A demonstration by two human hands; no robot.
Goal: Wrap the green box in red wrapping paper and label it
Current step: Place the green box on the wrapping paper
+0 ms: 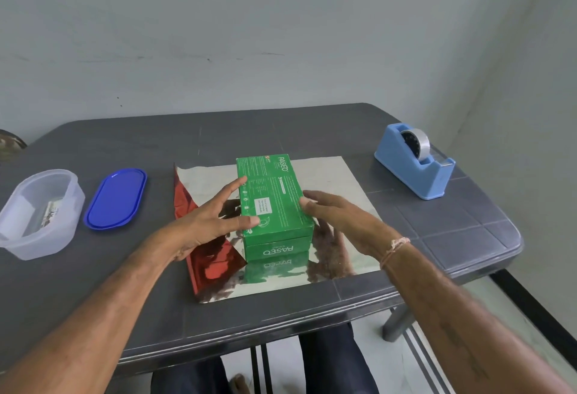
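head view: a green box point(274, 206) lies flat near the middle of a sheet of wrapping paper point(343, 181) spread on a dark grey table point(125, 300), with one short end toward the person. the paper lies shiny silver side up and mirrors the box and both hands. its red face shows only along the left edge, where a flap point(215, 262) is folded over.

the left hand point(206, 222) is spread wide, fingers straight. its thumb tip rests on the box's upper left edge and its forefinger tip reaches the same edge farther back, while the palm hovers over the red flap. the right hand point(340, 215) stands at the box's right side, fingers nearly straight and together, the fingertips and thumb touching the right wall. neither hand curls round the box. a thin thread band point(395, 248) circles the right wrist.

a light blue tape dispenser point(415, 164) with a roll of tape stands well apart at the far right of the table. at the left, off the paper, lies a blue oval lid point(116, 198), and just beside it, at the table's left edge, an open clear plastic tub point(40, 212). its contents are too blurred to tell.
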